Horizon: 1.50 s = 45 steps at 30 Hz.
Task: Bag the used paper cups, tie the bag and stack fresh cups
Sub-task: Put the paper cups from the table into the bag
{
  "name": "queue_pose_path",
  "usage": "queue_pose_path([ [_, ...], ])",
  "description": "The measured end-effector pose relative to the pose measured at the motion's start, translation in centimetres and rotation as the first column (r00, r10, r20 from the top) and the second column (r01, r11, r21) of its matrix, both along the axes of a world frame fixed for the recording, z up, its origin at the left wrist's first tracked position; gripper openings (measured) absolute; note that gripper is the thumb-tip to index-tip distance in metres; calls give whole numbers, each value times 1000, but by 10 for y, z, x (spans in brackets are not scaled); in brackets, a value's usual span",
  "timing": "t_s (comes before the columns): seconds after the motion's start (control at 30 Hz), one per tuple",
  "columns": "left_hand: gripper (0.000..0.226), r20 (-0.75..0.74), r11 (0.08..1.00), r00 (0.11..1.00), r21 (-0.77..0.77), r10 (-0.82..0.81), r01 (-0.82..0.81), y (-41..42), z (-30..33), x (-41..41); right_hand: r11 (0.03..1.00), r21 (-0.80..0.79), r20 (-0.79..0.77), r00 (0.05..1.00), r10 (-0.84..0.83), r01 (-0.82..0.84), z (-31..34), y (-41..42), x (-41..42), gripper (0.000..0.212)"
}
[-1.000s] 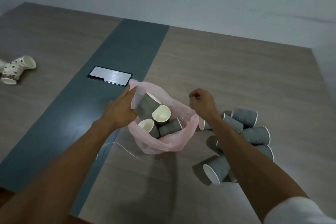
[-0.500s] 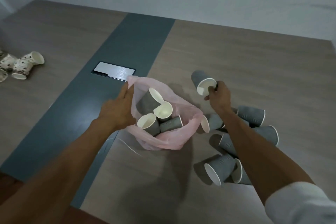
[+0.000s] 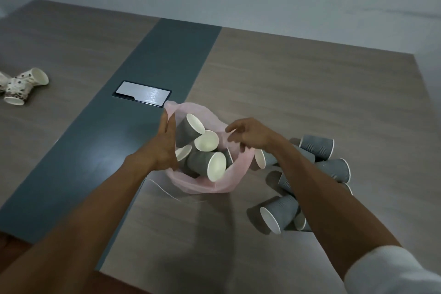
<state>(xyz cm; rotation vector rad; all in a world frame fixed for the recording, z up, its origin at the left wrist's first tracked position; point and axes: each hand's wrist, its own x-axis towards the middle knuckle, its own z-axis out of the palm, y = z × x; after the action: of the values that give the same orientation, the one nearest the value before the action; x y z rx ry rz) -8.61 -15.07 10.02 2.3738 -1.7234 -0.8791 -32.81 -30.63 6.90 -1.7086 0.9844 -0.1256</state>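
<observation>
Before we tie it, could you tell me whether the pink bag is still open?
Open: the pink bag gapes, showing grey cups.

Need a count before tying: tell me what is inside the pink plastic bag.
The pink plastic bag holds grey ribbed paper cups with white insides; at least four rims show. The left hand at the rim and the top cups hide whatever lies deeper.

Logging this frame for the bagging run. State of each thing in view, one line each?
pink bag: open, on the table, partly filled with grey cups
cups in the bag: tipped, jumbled
loose grey cups: on their sides, piled right of the bag, not bagged
patterned cups: lying down, far left, untouched
left hand: holding the bag's left rim open
right hand: empty, fingers spread over the bag
table panel: closed
</observation>
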Motion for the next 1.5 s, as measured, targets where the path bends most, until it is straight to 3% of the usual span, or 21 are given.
queue_pose_path([
  [0.07, 161, -24, 1000, 1000, 9, 0, 0, 3, -1, 2, 971, -160, -25, 982, -187, 180, -1, -11, -11, 20],
  [0.13, 162, -27, 1000, 1000, -4, -14, 14, 5, -2, 4, 921, -348, -172, 954, -247, 176, -4, -21, -32, 22],
  [0.2, 160, -4, 1000, 1000, -13, -12, 12, 6, -4, 5, 922, -367, -488, 870, -76, -126, -10, -21, -54, 43],
  [0.27, 153, 12, 1000, 1000, -10, 13, -13, 8, -5, 7, 883, -271, -697, 710, 94, -383, -22, -10, -66, 73],
  [0.33, 136, 2, 1000, 1000, -21, 16, -16, 10, -4, 9, 815, -302, -752, 649, 116, -495, -37, 4, -68, 89],
  [0.4, 121, 24, 999, 1000, -37, 18, -17, 15, -5, 11, 758, -391, -747, 661, 69, -521, -52, 13, -68, 99],
  [0.53, 135, -40, 996, 999, -86, 2, -5, 23, -6, 18, 708, -525, -682, 731, -20, -472, -59, 10, -66, 98],
  [0.6, 145, -101, 995, 995, -100, 0, -10, 31, -2, 19, 763, -564, -584, 806, -96, -317, -46, 0, -62, 96],
  [0.63, 149, -127, 994, 992, -104, -1, -13, 35, 0, 18, 793, -584, -479, 861, -168, -171, -37, -4, -59, 92],
  [0.7, 154, -160, 991, 987, -132, -8, -13, 41, 3, 16, 815, -528, -122, 928, -352, 240, -16, -8, -50, 78],
  [0.77, 157, -156, 988, 988, -153, -22, -2, 44, 6, 13, 837, -226, 202, 864, -460, 498, 6, -2, -36, 63],
  [0.9, 162, -199, 984, 979, -179, -53, 17, 46, 11, 9, 961, 116, 342, 898, -276, 251, 25, 32, 9, 57],
  [0.97, 164, -219, 979, 974, -202, -64, 19, 44, 13, 8, 957, 227, 331, 910, -248, 178, 20, 44, 25, 69],
  [1.03, 164, -208, 978, 976, -207, -67, 23, 42, 13, 9, 937, 281, 303, 907, -291, 207, 14, 47, 28, 61],
  [1.1, 163, -173, 980, 983, -198, -61, 26, 41, 10, 10, 940, 166, 220, 918, -329, 297, 8, 42, 19, 35],
  [1.13, 162, -160, 981, 985, -193, -59, 27, 41, 8, 11, 946, 4, 109, 940, -324, 325, 4, 37, 8, 24],
  [1.17, 162, -149, 981, 987, -192, -60, 30, 41, 5, 12, 936, -198, -61, 949, -308, 291, 0, 30, -5, 21],
  [1.23, 161, -130, 979, 989, -202, -65, 38, 42, 1, 14, 891, -446, -454, 837, -304, 82, -10, 20, -35, 41],
  [1.3, 160, -110, 974, 992, -221, -67, 41, 42, -3, 16, 889, -452, -662, 695, -280, -73, -21, 16, -65, 52],
  [1.4, 159, -83, 968, 994, -243, -76, 54, 41, -6, 18, 918, -362, -751, 635, -183, -164, -40, 10, -94, 55],
  [1.5, 158, -31, 971, 997, -232, -64, 55, 40, -5, 19, 901, -357, -784, 604, -145, -248, -48, 9, -103, 42],
])
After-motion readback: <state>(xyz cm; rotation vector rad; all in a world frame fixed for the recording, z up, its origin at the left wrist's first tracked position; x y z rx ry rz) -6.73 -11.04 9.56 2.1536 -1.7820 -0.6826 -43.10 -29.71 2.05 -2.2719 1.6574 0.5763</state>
